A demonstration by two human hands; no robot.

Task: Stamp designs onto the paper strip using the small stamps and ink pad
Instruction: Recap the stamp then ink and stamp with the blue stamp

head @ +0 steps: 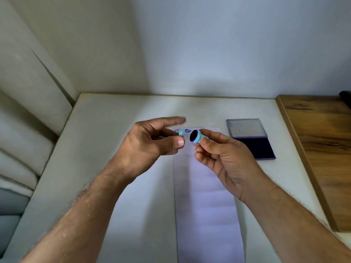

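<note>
A long white paper strip point(205, 196) runs from the near edge up the middle of the white table point(114, 130). At its far end sit a blue heart print point(187, 130) and a second small print, partly hidden. My right hand point(222, 158) holds a small turquoise stamp point(197, 139) above the strip, its dark inked face turned left. My left hand point(152, 141) pinches a small turquoise piece point(181, 133) just left of the stamp, index finger stretched out. The ink pad point(252, 147) lies open to the right, dark pad nearest me.
The ink pad's clear lid point(246, 128) lies folded back behind the pad. A wooden board point(322, 141) borders the table on the right. Cushioned upholstery point(22, 130) rises at the left, and a wall stands behind the table.
</note>
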